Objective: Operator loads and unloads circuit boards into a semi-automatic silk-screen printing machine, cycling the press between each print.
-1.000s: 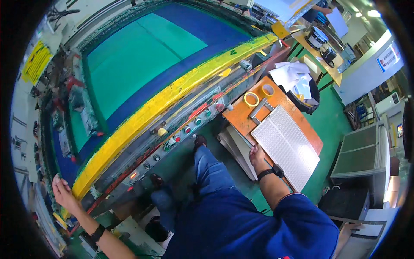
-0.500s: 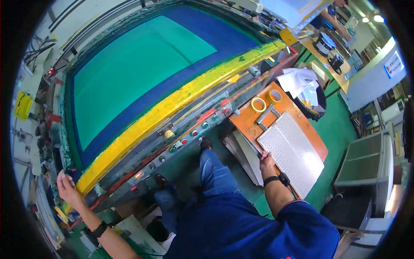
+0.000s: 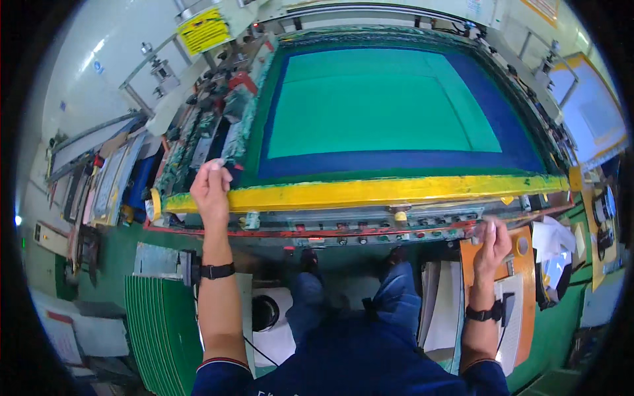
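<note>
In front of me is a large printing screen (image 3: 370,105), a green mesh with a dark blue border, behind a paint-smeared yellow bar (image 3: 396,191). My left hand (image 3: 212,188) is closed in a pinch at the left end of the bar, beside the screen's near left corner. What its fingertips hold, if anything, is too small to name. My right hand (image 3: 492,244) is raised by the machine's right front, above an orange board (image 3: 527,284). Its fingers are pressed together, with a blurred pale patch at the tips. Below that forearm lies the white textured sheet (image 3: 508,317), partly hidden.
Buttons line the control strip (image 3: 396,236) under the bar. Green corrugated sheets (image 3: 158,330) are stacked at the lower left. At right, a bin (image 3: 551,264) holds crumpled white paper beside a tape roll (image 3: 522,246). A yellow sign (image 3: 203,32) stands at the back left.
My view has swung left to face the screen squarely. The right hand has left the textured sheet's edge and risen toward the machine. The left hand stays pinched near the bar's left end.
</note>
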`<action>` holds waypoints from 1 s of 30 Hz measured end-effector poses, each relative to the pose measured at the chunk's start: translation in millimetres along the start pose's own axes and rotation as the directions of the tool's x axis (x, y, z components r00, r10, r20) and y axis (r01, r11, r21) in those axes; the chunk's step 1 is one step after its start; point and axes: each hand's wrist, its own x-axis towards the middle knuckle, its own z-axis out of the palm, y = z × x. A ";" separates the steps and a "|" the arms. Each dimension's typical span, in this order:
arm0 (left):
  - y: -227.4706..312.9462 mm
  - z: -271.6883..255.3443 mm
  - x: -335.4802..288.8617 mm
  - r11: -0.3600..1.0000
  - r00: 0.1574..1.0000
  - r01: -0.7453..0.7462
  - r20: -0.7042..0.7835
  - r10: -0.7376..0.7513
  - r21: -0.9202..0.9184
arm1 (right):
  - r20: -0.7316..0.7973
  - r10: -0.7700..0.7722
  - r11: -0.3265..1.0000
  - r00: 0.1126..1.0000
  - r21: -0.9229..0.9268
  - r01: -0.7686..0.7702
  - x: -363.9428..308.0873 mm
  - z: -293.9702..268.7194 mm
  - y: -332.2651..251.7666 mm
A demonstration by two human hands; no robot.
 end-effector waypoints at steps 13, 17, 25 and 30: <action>-0.1 -6.1 -0.7 0.998 1.000 -0.014 -0.012 0.013 -0.056 | 0.032 -0.255 0.941 0.966 -0.220 0.256 65.7 85.4 -9.9; 0.4 -4.4 -1.0 0.999 1.000 -0.023 -0.013 0.022 -0.046 | 0.034 -0.230 0.940 0.973 -0.250 0.231 64.6 83.0 -2.9; 0.8 -5.7 -0.3 0.998 0.999 -0.053 0.005 0.053 -0.028 | 0.024 -0.301 0.917 0.953 -0.268 0.296 63.9 86.3 -8.4; 3.5 -2.4 -1.8 1.000 1.000 -0.010 -0.007 0.010 -0.011 | 0.030 -0.322 0.920 0.946 -0.226 0.320 63.3 84.3 -3.9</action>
